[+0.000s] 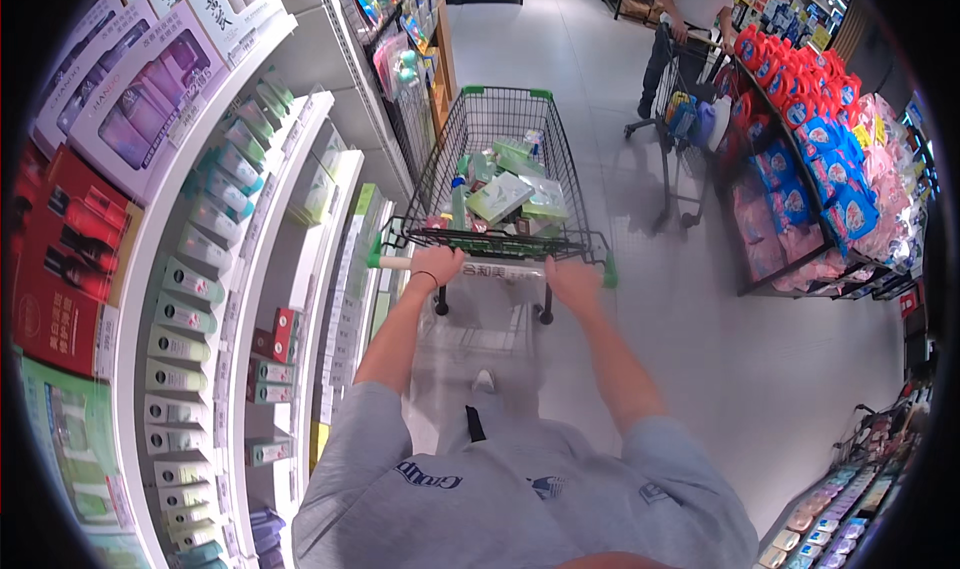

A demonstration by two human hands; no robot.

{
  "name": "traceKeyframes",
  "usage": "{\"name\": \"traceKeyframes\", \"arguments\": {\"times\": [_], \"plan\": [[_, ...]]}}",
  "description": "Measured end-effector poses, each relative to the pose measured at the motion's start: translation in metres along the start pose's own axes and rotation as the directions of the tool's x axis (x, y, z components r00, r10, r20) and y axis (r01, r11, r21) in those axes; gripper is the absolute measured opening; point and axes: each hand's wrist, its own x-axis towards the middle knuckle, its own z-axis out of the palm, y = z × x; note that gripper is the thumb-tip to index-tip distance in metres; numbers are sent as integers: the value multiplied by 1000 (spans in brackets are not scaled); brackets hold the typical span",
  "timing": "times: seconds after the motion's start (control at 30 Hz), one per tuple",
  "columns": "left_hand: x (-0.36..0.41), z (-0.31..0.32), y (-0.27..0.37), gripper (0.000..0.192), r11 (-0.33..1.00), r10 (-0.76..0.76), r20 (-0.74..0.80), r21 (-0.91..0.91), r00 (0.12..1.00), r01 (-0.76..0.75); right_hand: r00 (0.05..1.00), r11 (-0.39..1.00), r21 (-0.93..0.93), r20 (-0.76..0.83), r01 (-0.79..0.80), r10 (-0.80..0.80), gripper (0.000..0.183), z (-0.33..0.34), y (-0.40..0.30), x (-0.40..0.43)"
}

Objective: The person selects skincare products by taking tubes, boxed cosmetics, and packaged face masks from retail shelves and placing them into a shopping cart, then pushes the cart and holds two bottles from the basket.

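A black wire shopping cart (487,119) with green corner pieces stands in front of me. My left hand (437,266), with a thin dark band at the wrist, is closed around the left part of the cart's handlebar (510,270). Towards the bar's right end, my right hand (571,280) grips it too. Several boxed goods lie heaped at the near end of the basket, among them a pale green box (500,198). A small item with a blue cap lies at the heap's left side.
White shelves (234,329) of boxed and tubed skincare run close along the left. At the right, a display rack (787,186) holds red bottles and blue and pink packs. Beside it a person (699,3) stands with another cart (679,130). More shelving (832,509) is at lower right.
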Motion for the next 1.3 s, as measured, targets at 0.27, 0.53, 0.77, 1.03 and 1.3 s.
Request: {"name": "traceKeyframes", "arguments": {"times": [0.27, 0.53, 0.77, 1.03, 1.3], "plan": [[-118, 31, 26, 52, 991, -121, -51, 55, 991, 124, 967, 965, 71, -73, 251, -246, 47, 5, 37, -102], [-278, 72, 79, 51, 988, -154, 24, 39, 988, 153, 881, 890, 74, 126, 450, -456, 28, 33, 100, -220], [-411, 91, 100, 49, 963, -220, 316, -82, 923, 258, 757, 894, -14, 538, 447, -370, 20, 25, 105, -339], [-494, 106, 71, 50, 932, 120, 582, -346, 804, 111, 388, 926, 229, 858, 298, -337, 28, 42, 86, -416], [-572, 111, 54, 49, 910, 215, 402, -413, 890, -33, 294, 926, 283, 889, 249, -351, 27, 61, 68, -494]]}}
